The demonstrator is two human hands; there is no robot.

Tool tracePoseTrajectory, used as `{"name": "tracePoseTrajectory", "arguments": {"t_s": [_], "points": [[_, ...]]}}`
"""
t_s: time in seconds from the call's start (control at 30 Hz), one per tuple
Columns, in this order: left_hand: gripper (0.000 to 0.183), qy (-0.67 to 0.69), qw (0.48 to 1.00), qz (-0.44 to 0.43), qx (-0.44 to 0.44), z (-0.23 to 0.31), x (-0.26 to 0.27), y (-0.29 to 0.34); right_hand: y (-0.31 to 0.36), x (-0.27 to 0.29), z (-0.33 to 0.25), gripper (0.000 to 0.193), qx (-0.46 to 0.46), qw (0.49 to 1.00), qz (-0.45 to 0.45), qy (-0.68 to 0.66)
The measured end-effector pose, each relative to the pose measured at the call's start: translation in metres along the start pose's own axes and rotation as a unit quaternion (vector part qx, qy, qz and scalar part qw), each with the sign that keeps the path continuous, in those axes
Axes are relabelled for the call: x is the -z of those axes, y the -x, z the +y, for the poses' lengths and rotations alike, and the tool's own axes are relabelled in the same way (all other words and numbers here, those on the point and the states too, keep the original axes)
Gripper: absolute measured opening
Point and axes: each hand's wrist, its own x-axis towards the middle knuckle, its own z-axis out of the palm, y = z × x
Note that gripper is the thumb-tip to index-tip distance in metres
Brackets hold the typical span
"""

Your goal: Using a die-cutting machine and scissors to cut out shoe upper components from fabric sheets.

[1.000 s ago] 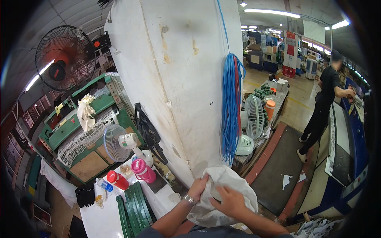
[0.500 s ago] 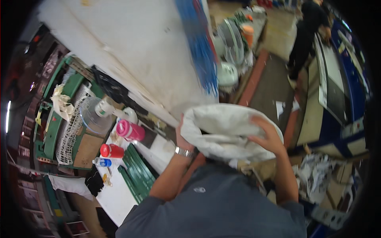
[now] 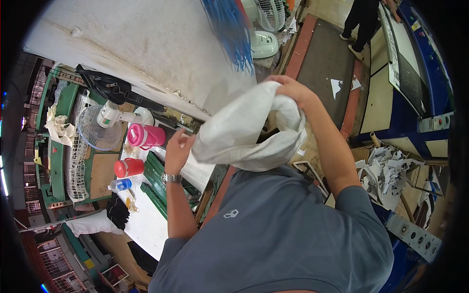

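A white woven sack (image 3: 234,129) hangs in front of my chest, its mouth folded back into a thick rim and its dark inside partly showing. My right hand (image 3: 290,91) grips the far right part of that rim, fingers bent over the cloth. At the sack's left edge is my left hand (image 3: 177,152), with a metal watch (image 3: 171,178) on the wrist. Its fingers are loosely curved and apart, with nothing visible between them; whether a fingertip touches the sack is hard to tell.
Ahead stands a large white-topped table (image 3: 146,49) with blue strips (image 3: 229,34) hanging over it. On the left, a white bench (image 3: 146,234) bears a pink jug (image 3: 146,136), a red jug (image 3: 129,168) and a bottle (image 3: 119,184). Paper scraps (image 3: 386,171) lie right. Another person (image 3: 361,24) stands far right.
The sack has tilted and shifted left, its opening now turned to the right. My left hand has come away to the left; my right hand has moved up onto the far rim.
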Motion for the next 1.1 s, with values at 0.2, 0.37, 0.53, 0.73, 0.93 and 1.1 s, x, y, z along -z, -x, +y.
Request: {"name": "tracePoseTrajectory", "arguments": {"t_s": [0.2,0.37,0.53,0.73,0.93,1.1], "points": [[0.071,-0.116,0.960,0.015,-0.254,0.135,-0.092,-0.026,-0.054,-0.063,-0.046,0.051,0.026,0.990,-0.048,0.132],[0.045,-0.011,0.987,-0.051,-0.152,0.086,-0.122,-0.101,-0.010,-0.096,-0.036,0.068,0.274,0.763,0.365,0.457],[0.035,0.357,0.928,-0.100,0.044,0.105,-0.122,-0.109,0.072,-0.113,0.048,0.105,0.061,0.631,0.417,0.651],[0.042,0.493,0.828,-0.203,0.173,0.060,-0.126,-0.123,0.196,-0.001,0.239,0.113,-0.213,0.821,0.523,0.084],[0.050,0.406,0.873,-0.198,0.183,0.064,-0.114,-0.063,0.162,-0.069,0.239,0.055,-0.020,0.709,0.482,-0.514],[0.056,0.151,0.970,-0.126,0.143,0.020,-0.078,-0.032,0.164,-0.086,0.164,0.053,0.066,0.693,0.384,-0.607]]}}
